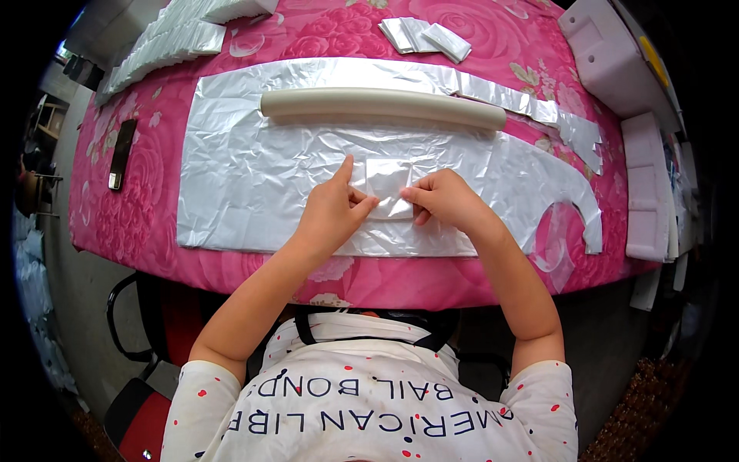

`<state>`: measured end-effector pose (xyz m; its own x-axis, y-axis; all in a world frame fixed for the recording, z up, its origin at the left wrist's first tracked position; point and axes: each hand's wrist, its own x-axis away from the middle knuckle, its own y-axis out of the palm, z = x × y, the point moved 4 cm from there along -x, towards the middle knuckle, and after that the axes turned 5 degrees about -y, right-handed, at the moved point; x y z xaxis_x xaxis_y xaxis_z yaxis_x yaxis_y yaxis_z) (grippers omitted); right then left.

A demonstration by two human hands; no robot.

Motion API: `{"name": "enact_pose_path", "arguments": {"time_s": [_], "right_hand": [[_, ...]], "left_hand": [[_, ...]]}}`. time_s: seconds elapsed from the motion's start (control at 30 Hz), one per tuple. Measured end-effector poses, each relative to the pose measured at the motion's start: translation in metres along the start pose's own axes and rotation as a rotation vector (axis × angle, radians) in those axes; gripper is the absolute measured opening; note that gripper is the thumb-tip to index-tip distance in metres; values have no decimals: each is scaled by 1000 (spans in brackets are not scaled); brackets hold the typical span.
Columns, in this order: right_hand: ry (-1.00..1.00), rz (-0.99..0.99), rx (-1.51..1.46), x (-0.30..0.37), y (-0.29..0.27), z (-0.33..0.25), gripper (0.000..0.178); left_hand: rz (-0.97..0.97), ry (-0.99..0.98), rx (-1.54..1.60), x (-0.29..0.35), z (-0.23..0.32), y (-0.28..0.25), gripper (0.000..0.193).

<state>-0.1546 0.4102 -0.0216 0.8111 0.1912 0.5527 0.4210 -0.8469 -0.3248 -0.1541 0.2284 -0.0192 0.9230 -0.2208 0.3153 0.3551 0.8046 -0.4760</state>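
Note:
A small square packet of folded thin white plastic (389, 183) lies on a large flat layer of the same shiny film (254, 200), which has an apron-like outline with a curved cut-out at the right. At the packet's left edge is my left hand (332, 206), its index finger stretched forward while the thumb and other fingers pinch at the near left corner. My right hand (446, 200) is closed, thumb and fingertips pinching the packet's right edge. Just beyond both hands, a long pale beige tube (385, 105) rests across the film.
Several folded packets (425, 37) lie at the far side of the pink flowered tablecloth (308, 38). A large pile of packets (165, 52) fills the far left. A dark oblong object (122, 154) sits at the left. White foam boxes (643, 185) stand along the right edge.

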Motion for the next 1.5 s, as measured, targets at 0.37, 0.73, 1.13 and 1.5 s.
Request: {"name": "enact_pose_path", "arguments": {"time_s": [0.37,0.73,1.13,1.5], "right_hand": [[46,-54,-22,-7,-2,1,32],[-133,144,152,11,8,-1,21],[-934,489,826,1,41,-35,44],[-919,14,467,38,211,-33,61]], "left_hand": [[164,633,-591,17,19,37,76],[102,488,-644,4,1,54,103],[41,302,174,71,-26,-5,48],[27,-556,930,169,-136,-14,18]]}}
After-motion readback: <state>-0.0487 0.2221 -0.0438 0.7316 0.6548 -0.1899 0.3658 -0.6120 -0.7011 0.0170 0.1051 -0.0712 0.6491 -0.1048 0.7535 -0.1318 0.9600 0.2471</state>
